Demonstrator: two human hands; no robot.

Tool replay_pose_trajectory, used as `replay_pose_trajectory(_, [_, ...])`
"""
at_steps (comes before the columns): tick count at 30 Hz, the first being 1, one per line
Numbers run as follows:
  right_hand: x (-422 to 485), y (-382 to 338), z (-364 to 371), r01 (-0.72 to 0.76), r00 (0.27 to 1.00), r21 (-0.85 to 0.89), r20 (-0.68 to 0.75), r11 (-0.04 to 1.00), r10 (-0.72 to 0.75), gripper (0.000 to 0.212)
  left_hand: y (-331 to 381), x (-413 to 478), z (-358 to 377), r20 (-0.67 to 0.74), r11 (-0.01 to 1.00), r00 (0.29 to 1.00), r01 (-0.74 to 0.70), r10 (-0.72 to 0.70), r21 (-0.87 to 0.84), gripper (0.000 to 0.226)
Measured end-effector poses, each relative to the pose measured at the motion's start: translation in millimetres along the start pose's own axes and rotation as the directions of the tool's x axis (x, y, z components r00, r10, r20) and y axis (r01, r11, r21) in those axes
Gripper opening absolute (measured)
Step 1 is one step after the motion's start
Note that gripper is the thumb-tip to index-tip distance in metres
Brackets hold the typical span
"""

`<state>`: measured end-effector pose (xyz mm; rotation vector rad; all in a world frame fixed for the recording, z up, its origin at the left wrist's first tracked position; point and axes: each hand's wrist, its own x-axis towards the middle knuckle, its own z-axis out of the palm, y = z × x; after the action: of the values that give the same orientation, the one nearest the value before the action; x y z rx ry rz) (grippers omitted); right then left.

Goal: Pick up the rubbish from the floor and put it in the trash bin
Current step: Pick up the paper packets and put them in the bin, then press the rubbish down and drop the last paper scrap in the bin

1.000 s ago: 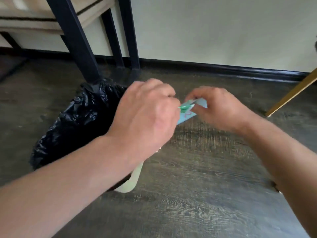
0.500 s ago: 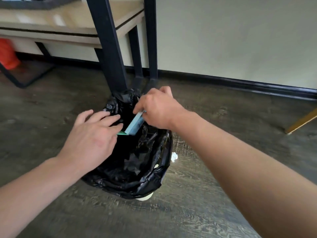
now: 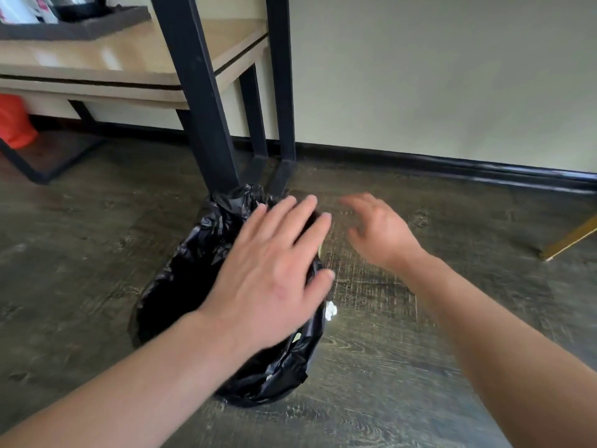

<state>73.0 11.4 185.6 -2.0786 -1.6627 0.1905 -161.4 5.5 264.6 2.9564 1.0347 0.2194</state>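
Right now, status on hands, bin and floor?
Left hand open, empty, over the trash bin. Right hand open, empty, beside it. White scrap on floor by bin. Nothing blocking.

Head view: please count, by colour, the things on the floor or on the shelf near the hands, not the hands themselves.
Black: 1, bin liner
White: 1, crumpled scrap
Orange: 1, bag
Grey: 1, tray
Gold: 1, furniture leg
Total: 5

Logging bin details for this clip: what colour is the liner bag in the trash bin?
Black, glossy and crinkled; the liner bag shows best in the head view.
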Motion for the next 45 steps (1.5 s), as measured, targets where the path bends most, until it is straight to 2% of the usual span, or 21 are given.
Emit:
replay_pose_trajectory(3, [-17.4, 34.8, 36.4, -0.062, 0.98, -0.101, 0.181, 0.993, 0.08, 0.065, 33.8, -1.6, 8.4, 0.164, 0.999, 0.986, 0.045, -0.044, 0.003, 0.078])
replay_pose_trajectory(7, [-33.6, 50.1, 93.3, 0.037, 0.918, -0.265, 0.391, 0.964, 0.072, 0.077, 38.0, -27.4, 31.6, 0.25, 0.992, 0.965, 0.056, -0.082, 0.11, 0.083])
replay_pose_trajectory(11, [-43.4, 53.2, 148.3, 0.097, 0.859, -0.321, 0.504, 0.942, 0.083, 0.074, 33.6, -34.7, 48.5, 0.209, 0.993, 0.978, -0.026, 0.001, 0.115, 0.08])
replay_pose_trajectory(16, [-48.4, 44.2, 179.6, 0.05, 0.814, -0.332, 0.559, 0.942, 0.154, 0.06, 31.6, -33.9, 59.3, 0.125, 0.991, 0.992, -0.036, 0.02, 0.125, 0.081])
replay_pose_trajectory(20, [-49.9, 41.9, 189.7, -0.012, 0.84, -0.302, 0.514, 0.953, 0.173, 0.056, 32.2, -34.6, 61.6, 0.098, 0.99, 0.995, -0.043, 0.029, 0.138, 0.082])
replay_pose_trajectory(24, [-52.4, 53.9, 190.3, -0.073, 0.875, -0.242, 0.45, 0.968, 0.178, 0.041, 30.9, -34.8, 63.7, 0.107, 0.989, 0.994, -0.043, 0.028, 0.14, 0.085])
replay_pose_trajectory(27, [-45.3, 64.3, 160.0, -0.133, 0.947, -0.102, 0.281, 0.986, 0.157, 0.027, 30.9, -34.2, 66.4, 0.106, 0.99, 0.994, -0.048, 0.034, 0.131, 0.086])
replay_pose_trajectory(31, [-20.2, 51.9, 75.3, -0.045, 0.999, 0.001, -0.026, 0.999, 0.045, 0.019, 31.6, -34.8, 66.3, 0.089, 0.993, 0.995, -0.063, 0.054, 0.103, 0.086])
replay_pose_trajectory(35, [-1.0, -4.9, -17.4, 0.145, 0.964, 0.088, -0.238, 0.986, -0.12, 0.009, 36.1, -34.5, 60.5, 0.102, 0.997, 0.993, -0.057, 0.051, 0.06, 0.085])
replay_pose_trajectory(40, [4.5, -89.9, -68.2, 0.315, 0.931, 0.16, -0.246, 0.936, -0.271, 0.003, 35.2, -36.1, 44.4, 0.046, 0.999, 0.999, -0.008, 0.009, -0.038, 0.077])
replay_pose_trajectory(42, [8.4, -108.4, -67.0, 0.331, 0.93, 0.152, -0.221, 0.931, -0.294, 0.005, 34.6, -40.8, 32.4, -0.047, 0.991, 0.999, -0.006, 0.0, -0.135, 0.065])
replay_pose_trajectory(45, [14.6, -125.6, -56.9, 0.376, 0.916, 0.107, -0.196, 0.921, -0.351, 0.005, 17.5, -45.2, -0.9, -0.28, 0.966, 0.96, -0.057, -0.016, -0.252, 0.034])
